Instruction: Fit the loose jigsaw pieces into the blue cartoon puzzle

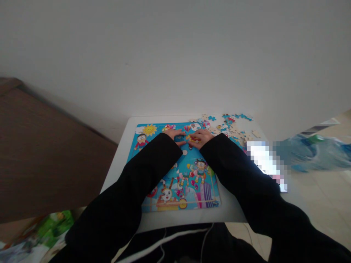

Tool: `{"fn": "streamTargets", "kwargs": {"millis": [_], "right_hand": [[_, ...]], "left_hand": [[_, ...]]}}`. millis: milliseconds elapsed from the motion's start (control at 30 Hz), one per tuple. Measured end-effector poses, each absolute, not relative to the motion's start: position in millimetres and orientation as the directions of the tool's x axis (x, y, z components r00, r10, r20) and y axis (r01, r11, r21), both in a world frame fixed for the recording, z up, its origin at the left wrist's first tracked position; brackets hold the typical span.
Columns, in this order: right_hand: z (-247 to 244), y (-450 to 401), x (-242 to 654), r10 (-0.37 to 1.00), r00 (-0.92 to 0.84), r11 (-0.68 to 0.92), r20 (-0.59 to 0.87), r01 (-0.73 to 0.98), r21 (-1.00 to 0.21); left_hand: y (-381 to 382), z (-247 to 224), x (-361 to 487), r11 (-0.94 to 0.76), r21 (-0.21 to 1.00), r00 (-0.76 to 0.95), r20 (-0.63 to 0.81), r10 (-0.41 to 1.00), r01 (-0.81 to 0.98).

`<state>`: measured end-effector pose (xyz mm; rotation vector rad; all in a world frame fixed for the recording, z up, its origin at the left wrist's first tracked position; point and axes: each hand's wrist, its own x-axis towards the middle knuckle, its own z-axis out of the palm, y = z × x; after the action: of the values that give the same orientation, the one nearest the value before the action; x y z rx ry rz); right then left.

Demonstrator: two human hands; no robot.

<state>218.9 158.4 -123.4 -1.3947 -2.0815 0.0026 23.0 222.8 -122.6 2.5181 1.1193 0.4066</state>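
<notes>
A colourful cartoon jigsaw puzzle board lies flat on a small white table, with a blue background and several printed figures. My left hand rests on its upper middle, index finger and thumb stretched out and apart, with nothing seen between them. Close by on the right, my right hand has its fingers bent round a yellow and red puzzle piece at the board's surface. The fingers partly cover that piece. Black sleeves hide parts of the board's left and right sides.
Loose puzzle pieces are scattered at the table's back right. A bright, pixelated rectangular object lies at the right edge. The white table stands against a grey wall. A brown wooden panel is at left, plastic bags at right.
</notes>
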Motion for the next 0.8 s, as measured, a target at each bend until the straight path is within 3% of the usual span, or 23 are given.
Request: {"fn": "streamTargets", "kwargs": {"millis": [200,800], "right_hand": [[-119.0,156.5,219.8,0.814,-0.272,0.483,0.513,0.807,-0.339],[-122.2,156.7,219.4,0.787,-0.31,0.505,0.533,0.82,-0.27]], "left_hand": [[226.5,-129.0,25.5,-0.671,0.49,0.649,0.247,0.719,0.557],[222.0,-128.2,26.6,-0.707,0.524,0.624,0.365,0.691,0.476]]}}
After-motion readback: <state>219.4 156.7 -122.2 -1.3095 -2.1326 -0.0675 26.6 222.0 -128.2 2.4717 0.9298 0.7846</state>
